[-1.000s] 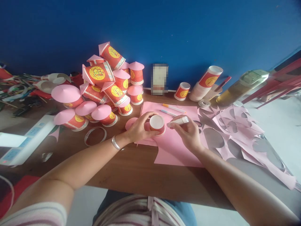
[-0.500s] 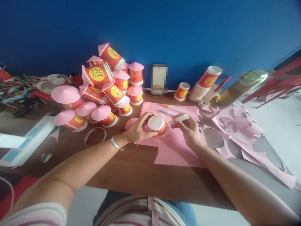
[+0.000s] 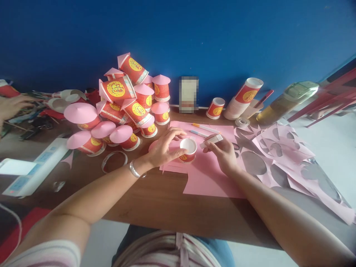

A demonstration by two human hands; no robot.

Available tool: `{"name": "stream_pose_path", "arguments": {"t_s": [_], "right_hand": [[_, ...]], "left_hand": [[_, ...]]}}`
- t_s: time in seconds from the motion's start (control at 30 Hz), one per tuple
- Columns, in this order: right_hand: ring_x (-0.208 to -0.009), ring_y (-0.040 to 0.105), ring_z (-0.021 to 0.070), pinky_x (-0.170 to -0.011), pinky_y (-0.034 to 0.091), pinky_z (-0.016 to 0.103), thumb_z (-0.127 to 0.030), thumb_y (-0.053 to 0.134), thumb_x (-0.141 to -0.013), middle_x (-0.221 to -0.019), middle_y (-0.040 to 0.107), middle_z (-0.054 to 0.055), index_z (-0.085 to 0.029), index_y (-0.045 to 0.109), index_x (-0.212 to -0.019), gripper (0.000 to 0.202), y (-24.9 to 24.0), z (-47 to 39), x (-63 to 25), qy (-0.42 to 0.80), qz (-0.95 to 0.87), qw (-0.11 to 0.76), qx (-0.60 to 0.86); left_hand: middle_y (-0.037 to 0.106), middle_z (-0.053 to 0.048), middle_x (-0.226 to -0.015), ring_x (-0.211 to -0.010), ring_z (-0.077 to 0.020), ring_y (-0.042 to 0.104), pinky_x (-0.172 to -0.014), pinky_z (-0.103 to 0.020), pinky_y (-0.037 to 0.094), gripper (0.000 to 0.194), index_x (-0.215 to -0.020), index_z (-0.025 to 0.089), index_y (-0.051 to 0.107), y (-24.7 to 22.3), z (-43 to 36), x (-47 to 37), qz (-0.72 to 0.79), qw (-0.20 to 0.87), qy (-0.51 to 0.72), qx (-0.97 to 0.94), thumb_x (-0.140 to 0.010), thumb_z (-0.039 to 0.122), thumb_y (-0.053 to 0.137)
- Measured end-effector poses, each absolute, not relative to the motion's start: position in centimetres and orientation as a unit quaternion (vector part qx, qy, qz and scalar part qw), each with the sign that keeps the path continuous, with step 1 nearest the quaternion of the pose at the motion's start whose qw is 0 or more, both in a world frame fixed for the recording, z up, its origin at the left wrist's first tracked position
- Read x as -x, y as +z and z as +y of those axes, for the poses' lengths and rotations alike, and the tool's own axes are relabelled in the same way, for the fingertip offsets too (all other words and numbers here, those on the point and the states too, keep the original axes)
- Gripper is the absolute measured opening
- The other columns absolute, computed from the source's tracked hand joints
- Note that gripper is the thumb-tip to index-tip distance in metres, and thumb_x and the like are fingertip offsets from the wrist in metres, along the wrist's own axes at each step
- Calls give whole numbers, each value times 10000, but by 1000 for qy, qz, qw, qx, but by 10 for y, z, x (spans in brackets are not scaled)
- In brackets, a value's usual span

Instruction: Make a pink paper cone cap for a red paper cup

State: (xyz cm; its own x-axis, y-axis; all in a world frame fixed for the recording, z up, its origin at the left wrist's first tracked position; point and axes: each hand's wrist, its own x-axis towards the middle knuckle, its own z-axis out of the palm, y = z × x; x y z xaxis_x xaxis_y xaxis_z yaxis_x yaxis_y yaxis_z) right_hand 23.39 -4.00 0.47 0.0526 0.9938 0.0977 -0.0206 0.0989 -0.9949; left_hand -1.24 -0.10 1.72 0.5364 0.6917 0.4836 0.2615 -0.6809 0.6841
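A red paper cup (image 3: pixel 187 157) with a yellow print stands on pink paper (image 3: pixel 211 181), its white round end facing up. Beside it my left hand (image 3: pixel 166 148) is open, with fingers apart and the thumb at the cup's rim. My right hand (image 3: pixel 224 155) pinches a small white rectangular block (image 3: pixel 213 141), just right of the cup and apart from it. Behind the cup lie two marker-like pens, one orange-tipped (image 3: pixel 204 128) and one light blue (image 3: pixel 198 134).
At left, red cups with pink paper cones (image 3: pixel 116 89) are piled up. A co-worker's hand (image 3: pixel 15 105) is at the far left. Cut pink scraps (image 3: pixel 278 148) lie at right. Along the back stand a cup stack (image 3: pixel 247 94), a single cup (image 3: pixel 215 108) and a leaning bottle (image 3: pixel 286 102).
My left fingers have spread and loosened from the cup, whose white end now shows a deeper rim. My right hand stays nearly still with the block. A co-worker's hand has appeared at far left.
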Motion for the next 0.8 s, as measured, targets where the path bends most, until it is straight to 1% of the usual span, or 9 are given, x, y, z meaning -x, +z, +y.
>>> {"name": "stream_pose_path", "arguments": {"t_s": [0.07,0.1,0.23,0.33,0.4,0.47,0.53,0.63,0.8], "right_hand": [[-649,630,156,-667,570,332,-546,835,-789,-721,701,12,-201,664,-884,396,5,-39,-234,471,-503,544,479],[-653,629,158,-668,569,332,-546,834,-790,-720,701,13,-203,665,-878,393,5,-39,-235,471,-504,543,479],[-647,620,161,-654,554,326,-549,835,-786,-679,679,4,-208,674,-860,385,3,-38,-234,472,-503,542,480],[-630,610,151,-635,538,313,-548,852,-765,-693,690,7,-204,675,-862,399,-1,-36,-233,484,-493,546,474],[-627,610,145,-635,532,308,-546,863,-753,-713,701,10,-202,675,-872,410,-4,-35,-233,489,-485,548,474],[-624,609,141,-636,523,302,-546,863,-753,-711,700,7,-200,675,-876,412,-6,-34,-233,487,-484,551,475],[-627,607,140,-637,514,299,-545,850,-767,-697,690,3,-198,676,-871,402,-6,-33,-234,481,-489,550,476],[-625,600,144,-630,507,300,-548,830,-784,-666,667,-3,-197,670,-850,392,-5,-33,-235,478,-502,543,474],[-635,607,153,-632,507,305,-532,815,-806,-660,659,-7,-203,654,-849,369,-3,-33,-236,478,-515,534,470]], "left_hand": [[694,-93,-1135,-1073,-218,680,-984,-409,575,252,-1152,202,655,31,1,14,284,199,386,-855,-946,345,684],[695,-87,-1121,-1074,-210,681,-986,-400,571,196,-1125,202,673,38,2,14,289,168,387,-859,-959,308,665],[702,-58,-1072,-996,-182,693,-899,-344,584,155,-1079,201,708,62,6,15,279,85,389,-874,-939,266,696],[696,-39,-999,-897,-151,680,-779,-285,567,82,-1001,195,731,74,10,13,252,24,354,-900,-953,219,669],[694,-37,-976,-840,-143,651,-689,-268,523,99,-931,192,736,80,13,9,226,-24,304,-925,-963,192,642],[689,-44,-943,-809,-153,616,-649,-283,477,171,-841,180,721,86,15,5,199,-83,252,-944,-965,151,608],[677,-50,-898,-790,-164,582,-653,-305,449,243,-757,169,687,89,17,0,172,-135,202,-955,-957,97,572],[661,-53,-858,-765,-170,536,-654,-324,414,304,-685,161,632,91,20,-6,144,-185,144,-961,-936,25,525],[617,-51,-789,-752,-188,498,-642,-342,377,324,-665,160,609,92,22,-11,115,-247,125,-954,-913,-20,503]]}}
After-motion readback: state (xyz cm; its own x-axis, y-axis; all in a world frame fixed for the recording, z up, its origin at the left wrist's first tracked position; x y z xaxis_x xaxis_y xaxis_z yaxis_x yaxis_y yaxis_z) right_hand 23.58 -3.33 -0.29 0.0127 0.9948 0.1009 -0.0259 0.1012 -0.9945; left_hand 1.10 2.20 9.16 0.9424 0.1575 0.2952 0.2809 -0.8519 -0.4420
